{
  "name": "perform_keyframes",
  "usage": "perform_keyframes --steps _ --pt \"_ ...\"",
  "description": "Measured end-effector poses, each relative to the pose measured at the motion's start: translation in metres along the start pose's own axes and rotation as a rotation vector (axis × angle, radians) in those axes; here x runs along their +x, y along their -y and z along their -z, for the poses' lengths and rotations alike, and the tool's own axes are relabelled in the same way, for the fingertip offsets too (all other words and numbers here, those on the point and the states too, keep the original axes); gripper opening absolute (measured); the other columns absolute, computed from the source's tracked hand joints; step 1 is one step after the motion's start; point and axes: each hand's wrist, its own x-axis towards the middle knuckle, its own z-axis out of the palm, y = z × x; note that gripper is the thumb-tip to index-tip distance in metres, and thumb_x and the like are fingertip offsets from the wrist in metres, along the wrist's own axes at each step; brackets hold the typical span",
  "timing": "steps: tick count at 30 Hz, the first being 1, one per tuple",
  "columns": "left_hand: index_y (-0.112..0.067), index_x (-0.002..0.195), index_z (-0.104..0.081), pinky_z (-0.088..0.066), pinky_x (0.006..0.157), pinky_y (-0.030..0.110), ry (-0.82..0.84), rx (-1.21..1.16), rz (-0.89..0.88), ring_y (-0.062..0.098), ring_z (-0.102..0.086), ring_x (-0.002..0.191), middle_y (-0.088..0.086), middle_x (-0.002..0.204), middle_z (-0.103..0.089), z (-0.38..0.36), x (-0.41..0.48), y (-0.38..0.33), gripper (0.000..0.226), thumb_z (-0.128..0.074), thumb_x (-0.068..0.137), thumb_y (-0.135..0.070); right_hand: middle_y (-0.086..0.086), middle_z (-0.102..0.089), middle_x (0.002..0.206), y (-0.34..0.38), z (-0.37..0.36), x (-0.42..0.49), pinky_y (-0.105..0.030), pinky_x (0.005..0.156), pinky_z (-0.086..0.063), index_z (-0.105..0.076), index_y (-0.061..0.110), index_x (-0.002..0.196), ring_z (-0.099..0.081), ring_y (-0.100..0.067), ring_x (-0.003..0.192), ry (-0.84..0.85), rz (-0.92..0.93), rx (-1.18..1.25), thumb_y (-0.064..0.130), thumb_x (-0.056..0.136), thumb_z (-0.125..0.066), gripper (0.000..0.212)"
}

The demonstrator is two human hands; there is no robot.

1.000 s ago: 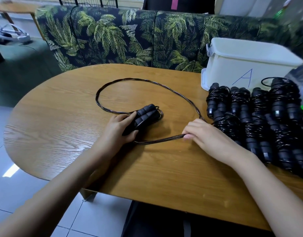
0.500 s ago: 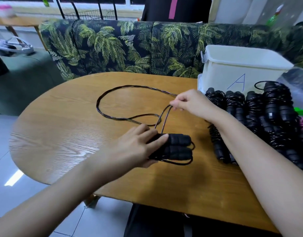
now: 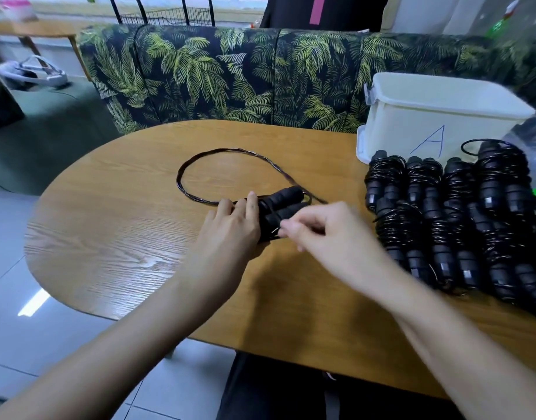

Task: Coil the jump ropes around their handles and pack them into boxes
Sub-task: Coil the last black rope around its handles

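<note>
At centre frame, the left hand [image 3: 230, 228] clamps around the paired handles [image 3: 283, 204] on the table [image 3: 109, 237]. The right hand [image 3: 327, 234], fingers curled, pinches the rope [image 3: 200, 159] beside them. Coiled ropes [image 3: 457, 213] lie at the right.

Even, bright indoor light fills the scene. A white streak of glare lies on the tiled floor [image 3: 33, 303], and a pale sheen sits on the bench [image 3: 151, 263]. The right hand [image 3: 330, 234] is smeared by motion blur; the left hand [image 3: 230, 228] is sharper and casts a soft shadow. Wide-angle distortion curves the bench edge and stretches both forearms toward the lower corners.
</note>
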Motion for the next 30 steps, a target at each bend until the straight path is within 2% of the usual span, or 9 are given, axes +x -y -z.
perform_keyframes --steps 3,6,8,11,14,16,22,27,30 --pt "0.018 0.132 -0.047 -0.048 0.061 0.048 -0.026 -0.104 0.047 0.048 -0.057 0.078 0.028 0.095 -0.068 0.0 0.002 0.006 0.085 -0.089 0.069 -0.02 0.017 -0.061 0.058 -0.004 -0.016 -0.023 -0.028 0.063 -0.048 -0.078 0.029 0.087 -0.055 -0.001 0.056 -0.01 -0.013 0.079 0.03 0.097 -0.058 0.023" --pt "0.015 0.136 -0.045 -0.05 0.066 0.053 -0.044 -0.205 0.073 0.049 -0.056 0.076 0.029 0.094 -0.068 -0.002 0.001 0.009 0.085 -0.088 0.07 -0.018 0.007 -0.062 0.063 -0.016 -0.018 -0.032 -0.036 0.069 -0.052 -0.077 0.022 0.086 -0.054 -0.006 0.056 0.057 -0.068 0.24 0.024 0.099 -0.056 0.024" --pt "0.01 0.14 -0.044 -0.05 0.075 0.055 -0.047 -0.324 0.091 0.049 -0.057 0.084 0.028 0.102 -0.067 -0.003 -0.003 0.005 0.081 -0.084 0.076 -0.018 0.003 -0.063 0.066 -0.023 -0.017 -0.03 -0.03 0.073 -0.051 -0.076 0.016 0.086 -0.055 -0.007 0.059 0.127 -0.113 0.324 0.02 0.1 -0.055 0.025" --pt "0.005 0.141 -0.046 -0.051 0.085 0.038 -0.098 -0.602 0.081 0.036 -0.064 0.096 0.019 0.107 -0.067 -0.002 -0.009 -0.003 0.074 -0.074 0.078 -0.022 0.004 -0.064 0.067 -0.028 -0.02 -0.022 -0.016 0.073 -0.048 -0.074 0.014 0.082 -0.056 -0.005 0.063 0.165 -0.186 0.433 0.018 0.1 -0.055 0.027" --pt "-0.01 0.15 -0.035 -0.037 0.089 0.003 -0.009 -0.835 0.12 0.0 -0.055 0.114 -0.005 0.123 -0.06 0.005 -0.011 -0.006 0.078 -0.077 0.084 -0.017 0.006 -0.062 0.066 -0.03 -0.026 -0.012 -0.013 0.071 -0.044 -0.072 0.016 0.077 -0.054 -0.004 0.064 0.154 -0.2 0.47 0.015 0.1 -0.055 0.028" --pt "-0.019 0.154 -0.028 -0.037 0.096 0.007 0.087 -0.878 0.091 0.002 -0.052 0.123 -0.006 0.133 -0.056 0.005 -0.011 -0.003 0.085 -0.072 0.083 -0.031 0.005 -0.062 0.065 -0.032 -0.029 -0.01 -0.017 0.07 -0.044 -0.07 0.018 0.075 -0.054 -0.007 0.064 0.126 -0.16 0.455 0.01 0.099 -0.057 0.029" --pt "-0.032 0.144 -0.033 -0.049 0.096 0.041 0.248 -1.042 0.039 0.012 -0.062 0.105 -0.012 0.104 -0.065 0.011 -0.01 -0.012 0.068 -0.055 0.084 -0.054 0.01 -0.063 0.061 -0.028 -0.029 -0.009 -0.022 0.075 -0.045 -0.064 0.034 0.057 -0.059 -0.006 0.068 0.091 -0.089 0.321 0.008 0.097 -0.056 0.049" --pt "-0.025 0.132 -0.036 -0.042 0.068 0.016 0.162 -0.897 0.061 -0.004 -0.059 0.079 -0.015 0.095 -0.062 0.004 -0.004 -0.007 0.068 -0.059 0.083 -0.068 0.015 -0.066 0.068 -0.036 -0.028 -0.01 -0.034 0.072 -0.05 -0.065 0.048 0.069 -0.061 -0.004 0.066 0.121 -0.048 0.093 0.031 0.096 -0.059 0.032" --pt "-0.021 0.133 -0.035 -0.043 0.069 0.024 0.149 -0.76 -0.005 0.0 -0.056 0.078 -0.018 0.099 -0.056 0.003 -0.001 -0.002 0.074 -0.064 0.081 -0.064 0.015 -0.065 0.065 -0.042 -0.021 -0.009 -0.031 0.075 -0.05 -0.068 0.037 0.083 -0.062 -0.002 0.07 0.163 0.014 -0.114 0.045 0.093 -0.06 0.015"
